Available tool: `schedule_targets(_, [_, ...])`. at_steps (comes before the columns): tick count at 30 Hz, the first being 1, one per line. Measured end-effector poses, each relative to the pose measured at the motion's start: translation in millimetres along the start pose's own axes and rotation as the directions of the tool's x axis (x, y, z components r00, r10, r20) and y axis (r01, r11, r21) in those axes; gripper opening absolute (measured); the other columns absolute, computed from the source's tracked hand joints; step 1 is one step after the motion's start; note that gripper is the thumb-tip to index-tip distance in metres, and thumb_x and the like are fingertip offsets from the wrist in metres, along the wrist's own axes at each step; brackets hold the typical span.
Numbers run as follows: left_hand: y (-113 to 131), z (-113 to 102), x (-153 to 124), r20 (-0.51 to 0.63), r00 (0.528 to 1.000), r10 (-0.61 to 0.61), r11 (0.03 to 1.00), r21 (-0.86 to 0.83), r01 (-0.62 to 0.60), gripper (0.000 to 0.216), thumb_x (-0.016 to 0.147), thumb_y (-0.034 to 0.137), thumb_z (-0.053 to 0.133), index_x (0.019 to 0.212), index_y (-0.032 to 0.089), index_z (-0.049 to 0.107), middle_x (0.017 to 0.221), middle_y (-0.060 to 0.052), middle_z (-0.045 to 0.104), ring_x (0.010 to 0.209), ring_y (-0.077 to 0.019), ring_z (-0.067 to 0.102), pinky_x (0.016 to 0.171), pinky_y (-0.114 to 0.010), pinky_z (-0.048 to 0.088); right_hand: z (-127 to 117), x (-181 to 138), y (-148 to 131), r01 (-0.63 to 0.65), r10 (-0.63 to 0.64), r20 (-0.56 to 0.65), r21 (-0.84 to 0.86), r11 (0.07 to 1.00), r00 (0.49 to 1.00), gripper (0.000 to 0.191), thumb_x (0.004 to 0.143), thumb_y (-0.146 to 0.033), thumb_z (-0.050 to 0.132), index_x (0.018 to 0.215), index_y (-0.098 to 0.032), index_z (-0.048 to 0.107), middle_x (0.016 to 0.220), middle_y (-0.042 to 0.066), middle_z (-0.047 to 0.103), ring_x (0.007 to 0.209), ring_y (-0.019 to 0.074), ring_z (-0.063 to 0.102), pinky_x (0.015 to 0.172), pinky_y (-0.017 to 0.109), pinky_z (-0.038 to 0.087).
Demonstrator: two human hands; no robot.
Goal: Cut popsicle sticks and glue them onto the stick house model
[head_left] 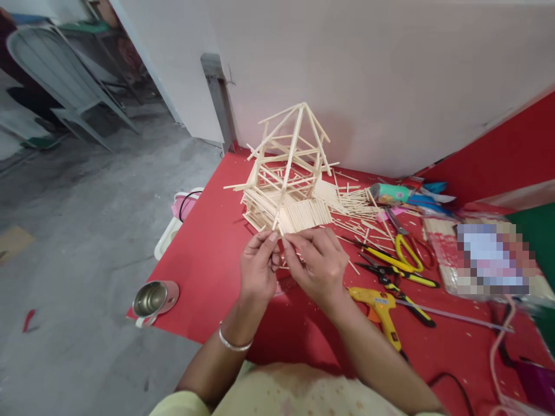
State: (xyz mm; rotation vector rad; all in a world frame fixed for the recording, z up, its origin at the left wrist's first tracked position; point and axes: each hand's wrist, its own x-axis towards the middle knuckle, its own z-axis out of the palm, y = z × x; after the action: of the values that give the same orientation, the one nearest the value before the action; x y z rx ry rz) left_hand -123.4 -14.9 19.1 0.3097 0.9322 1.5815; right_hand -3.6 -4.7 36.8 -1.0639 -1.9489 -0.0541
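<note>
A small model house frame (292,150) of thin wooden sticks, with a peaked open top and a stick-built base, stands on the red table (203,231). At its near edge my left hand (261,263) pinches a thin wooden stick (278,225) between thumb and forefinger. My right hand (318,260) is closed too, its thumb and fingertips pinching at the same spot, almost touching the left thumb. The fingers hide most of what they grip. A panel of sticks laid side by side (306,215) rests just beyond the right hand.
Loose sticks (358,202) lie right of the model. Scissors (405,245), yellow-handled pliers (390,257), cutters (399,289) and a yellow glue gun (377,306) with its stick and cord lie at right. A metal mug (154,300) stands near the left edge. Behind rises a wall (368,69).
</note>
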Motion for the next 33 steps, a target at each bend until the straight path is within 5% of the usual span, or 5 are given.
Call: schedule_targets(33, [-2.3, 4.9, 2.2, -0.03, 1.0, -0.009, 0.997, -0.072, 0.006, 0.029, 0.067, 0.026, 0.087, 0.081, 0.016, 0.065, 0.057, 0.006, 0.058, 0.043, -0.0026, 0.047, 0.043, -0.012, 0.037, 7.2, 2.5, 6.2, 0.012, -0.011, -0.014, 0.026, 1.0, 1.0, 0.018, 0.085, -0.017, 0.071, 0.102, -0.022, 0.072, 0.091, 0.004, 0.07, 0.085, 0.0176, 0.061, 0.08, 0.034, 0.049])
